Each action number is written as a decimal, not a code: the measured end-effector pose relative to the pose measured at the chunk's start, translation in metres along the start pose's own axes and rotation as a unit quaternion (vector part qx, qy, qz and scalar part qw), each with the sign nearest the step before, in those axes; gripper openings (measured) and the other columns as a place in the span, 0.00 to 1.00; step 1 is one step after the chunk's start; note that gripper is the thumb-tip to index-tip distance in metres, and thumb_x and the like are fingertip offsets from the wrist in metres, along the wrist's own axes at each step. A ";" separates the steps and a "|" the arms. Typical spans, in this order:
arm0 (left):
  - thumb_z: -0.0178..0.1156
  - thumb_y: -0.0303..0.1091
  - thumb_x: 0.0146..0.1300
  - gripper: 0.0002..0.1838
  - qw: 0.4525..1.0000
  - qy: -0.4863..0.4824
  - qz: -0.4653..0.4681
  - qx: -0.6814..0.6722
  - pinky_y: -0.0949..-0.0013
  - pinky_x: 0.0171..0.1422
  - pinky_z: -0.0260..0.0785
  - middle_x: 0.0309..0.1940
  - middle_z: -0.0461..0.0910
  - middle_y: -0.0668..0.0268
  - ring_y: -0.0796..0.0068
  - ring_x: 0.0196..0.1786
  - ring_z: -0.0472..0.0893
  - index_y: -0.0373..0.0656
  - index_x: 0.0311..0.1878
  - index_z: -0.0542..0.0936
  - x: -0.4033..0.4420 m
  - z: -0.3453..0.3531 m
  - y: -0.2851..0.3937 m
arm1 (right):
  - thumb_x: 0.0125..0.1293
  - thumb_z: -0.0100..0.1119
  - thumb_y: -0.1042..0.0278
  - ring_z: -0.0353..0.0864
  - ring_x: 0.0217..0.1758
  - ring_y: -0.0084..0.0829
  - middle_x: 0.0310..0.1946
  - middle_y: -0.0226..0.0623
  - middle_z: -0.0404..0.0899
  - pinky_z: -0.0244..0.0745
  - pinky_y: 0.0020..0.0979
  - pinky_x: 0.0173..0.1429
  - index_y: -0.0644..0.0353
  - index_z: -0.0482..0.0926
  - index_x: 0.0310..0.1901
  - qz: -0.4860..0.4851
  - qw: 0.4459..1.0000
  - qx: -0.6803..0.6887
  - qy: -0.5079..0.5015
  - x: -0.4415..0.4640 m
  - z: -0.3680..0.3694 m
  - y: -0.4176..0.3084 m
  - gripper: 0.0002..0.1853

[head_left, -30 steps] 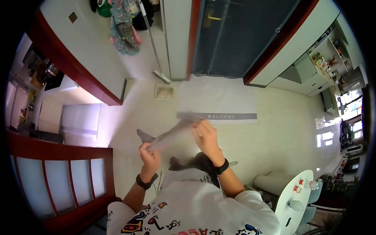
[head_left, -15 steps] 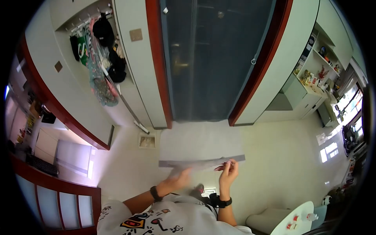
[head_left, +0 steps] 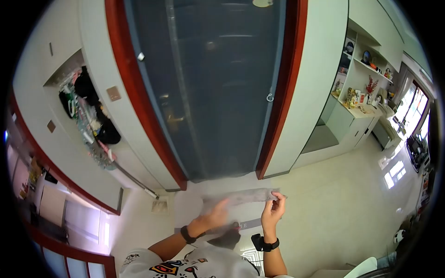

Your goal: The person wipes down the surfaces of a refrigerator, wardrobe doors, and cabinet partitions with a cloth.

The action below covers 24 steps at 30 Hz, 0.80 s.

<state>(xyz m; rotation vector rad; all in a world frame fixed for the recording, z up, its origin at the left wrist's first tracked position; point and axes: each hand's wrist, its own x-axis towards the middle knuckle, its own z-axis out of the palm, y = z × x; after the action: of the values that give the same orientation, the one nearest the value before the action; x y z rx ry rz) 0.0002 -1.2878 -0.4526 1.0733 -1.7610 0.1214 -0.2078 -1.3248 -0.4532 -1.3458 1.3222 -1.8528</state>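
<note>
In the head view, the doormat's (head_left: 186,208) grey stripe (head_left: 253,224) shows only a last letter or two you can read, an E among them. Your right hand (head_left: 274,211) pinches the right end of a thin, wrinkled grey cloth (head_left: 243,197), stretched long above the mat, near the dark sheer door curtain (head_left: 222,116). Your left hand (head_left: 214,216) blurs by its left part; you cannot tell its grip. Half a second ago, the cloth overlapped the stripe; now it appears beyond it.
</note>
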 end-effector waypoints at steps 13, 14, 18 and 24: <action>0.66 0.19 0.59 0.15 0.991 0.055 -0.041 -0.117 0.70 0.40 0.77 0.37 0.88 0.56 0.64 0.37 0.88 0.39 0.50 0.85 0.247 0.224 -0.126 | 0.61 0.60 0.85 0.83 0.41 0.30 0.39 0.38 0.85 0.77 0.28 0.49 0.65 0.83 0.46 -0.153 0.979 -0.131 0.016 0.291 -0.002 0.086 0.12; 0.66 0.18 0.58 0.15 0.988 0.077 -0.004 -0.131 0.70 0.41 0.78 0.38 0.88 0.56 0.63 0.38 0.88 0.38 0.49 0.85 0.274 0.241 -0.127 | 0.62 0.60 0.84 0.83 0.40 0.33 0.38 0.40 0.84 0.77 0.30 0.47 0.66 0.83 0.46 -0.156 0.977 -0.139 0.029 0.311 -0.003 0.094 0.11; 0.66 0.15 0.55 0.15 0.984 0.090 0.050 -0.148 0.67 0.39 0.77 0.35 0.87 0.55 0.63 0.35 0.87 0.36 0.46 0.85 0.355 0.300 -0.126 | 0.63 0.59 0.84 0.82 0.37 0.39 0.36 0.43 0.82 0.76 0.34 0.45 0.66 0.82 0.45 -0.188 0.965 -0.164 0.078 0.398 -0.010 0.100 0.10; 0.65 0.18 0.60 0.11 0.973 0.150 0.127 -0.123 0.67 0.38 0.74 0.32 0.83 0.57 0.63 0.32 0.84 0.36 0.46 0.85 0.495 0.376 -0.130 | 0.64 0.59 0.83 0.81 0.37 0.38 0.36 0.43 0.78 0.76 0.35 0.43 0.65 0.83 0.45 -0.293 0.929 -0.195 0.119 0.569 0.000 0.103 0.10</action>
<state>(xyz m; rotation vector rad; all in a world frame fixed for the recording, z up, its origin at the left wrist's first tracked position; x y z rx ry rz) -0.2108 -1.8624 -0.2857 0.6116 -1.5824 0.2057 -0.4461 -1.8288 -0.3006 -1.9373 1.5957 -2.2797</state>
